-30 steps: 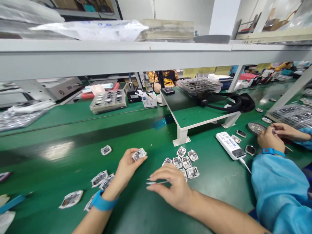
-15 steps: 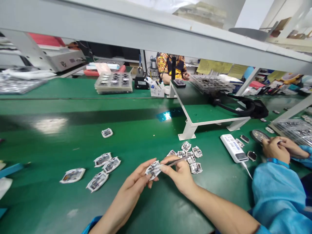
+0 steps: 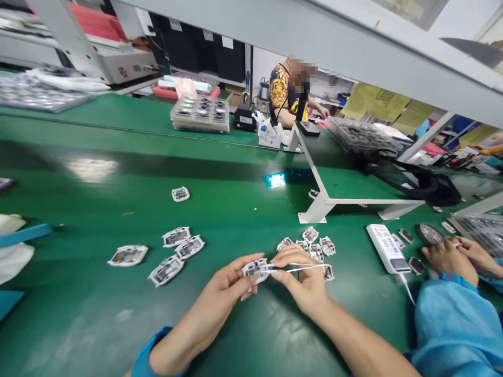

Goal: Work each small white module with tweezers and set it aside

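Between the fingers and thumb of my left hand (image 3: pixel 226 290) is a small white-framed device casing (image 3: pixel 254 268) with electronic parts inside. My right hand (image 3: pixel 301 280) pinches a pair of thin metal tweezers (image 3: pixel 308 267), their tips at the right end of that casing. Whether the tips grip a part is too small to tell. Several similar casings (image 3: pixel 310 234) lie just beyond my right hand, partly hidden by it. To the left, more open casings (image 3: pixel 166 270) rest on the green table (image 3: pixel 98 319), with a single casing (image 3: pixel 181 194) farther back.
A white metal stand (image 3: pixel 319 207) carries a black headset (image 3: pixel 428 183). A white power bank (image 3: pixel 387 247) with a cable lies right of the casings. At the right edge are a co-worker's hands (image 3: pixel 451 262) and blue sleeves. A stacked clear tray (image 3: pixel 200 114) stands at the back.
The camera view has tilted and shifted. In my right hand the tweezers have swung to a flatter angle, and the casing in my left hand is turned more level.
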Tool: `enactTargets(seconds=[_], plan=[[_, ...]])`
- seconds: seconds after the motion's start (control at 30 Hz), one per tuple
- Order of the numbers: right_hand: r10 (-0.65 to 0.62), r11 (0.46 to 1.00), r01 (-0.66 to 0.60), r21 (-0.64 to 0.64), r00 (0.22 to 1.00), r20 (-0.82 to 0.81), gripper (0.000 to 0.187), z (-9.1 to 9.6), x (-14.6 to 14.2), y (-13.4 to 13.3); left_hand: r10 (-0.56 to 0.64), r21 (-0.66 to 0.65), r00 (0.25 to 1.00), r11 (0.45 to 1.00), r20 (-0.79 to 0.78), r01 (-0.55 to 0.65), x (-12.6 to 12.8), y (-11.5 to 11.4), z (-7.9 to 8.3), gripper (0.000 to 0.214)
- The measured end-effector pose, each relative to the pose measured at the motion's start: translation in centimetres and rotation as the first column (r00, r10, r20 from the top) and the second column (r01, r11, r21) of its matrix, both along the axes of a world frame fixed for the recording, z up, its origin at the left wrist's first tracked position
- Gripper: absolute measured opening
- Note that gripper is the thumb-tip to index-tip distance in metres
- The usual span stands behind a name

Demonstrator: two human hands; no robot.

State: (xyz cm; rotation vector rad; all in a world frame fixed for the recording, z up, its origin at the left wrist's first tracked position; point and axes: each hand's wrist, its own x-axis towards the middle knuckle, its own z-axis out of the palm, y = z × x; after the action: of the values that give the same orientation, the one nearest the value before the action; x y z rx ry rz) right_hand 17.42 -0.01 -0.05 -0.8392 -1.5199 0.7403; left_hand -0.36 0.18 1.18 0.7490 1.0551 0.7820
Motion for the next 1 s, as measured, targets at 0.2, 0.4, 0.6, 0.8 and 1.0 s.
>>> enactTargets(seconds=[0.2,0.4,0.6,0.8,1.0], plan=[[0.008,0.999,-0.006,-0.045,0.999,0.041,0.005,-0.1,0.1,0.2,-0.051,0.048,0.998,0.997,-0.028,0.053,-0.1,-0.2,-0.2,0.048],[0.023,1.000,-0.025,0.013,0.996,0.082,0.004,0.0,0.0,0.0,-0.066,0.074,0.997,0.995,-0.040,0.069,0.2,-0.3,-0.4,0.044],[0.011,0.994,-0.036,0.106,0.974,0.226,0.005,0.3,-0.2,-0.1,-0.037,0.153,0.998,0.987,-0.045,0.043,0.5,-0.6,-0.9,0.038],[-0.006,1.000,0.003,0.015,0.979,0.204,0.002,0.0,-0.2,-0.2,0.000,0.127,0.997,0.992,-0.079,0.010,0.8,-0.4,-1.0,0.037],[-0.010,0.953,0.016,-0.302,1.000,0.021,0.006,0.0,0.1,-0.1,0.048,0.108,0.993,0.993,-0.110,-0.036,0.5,-0.4,-1.1,0.038]])
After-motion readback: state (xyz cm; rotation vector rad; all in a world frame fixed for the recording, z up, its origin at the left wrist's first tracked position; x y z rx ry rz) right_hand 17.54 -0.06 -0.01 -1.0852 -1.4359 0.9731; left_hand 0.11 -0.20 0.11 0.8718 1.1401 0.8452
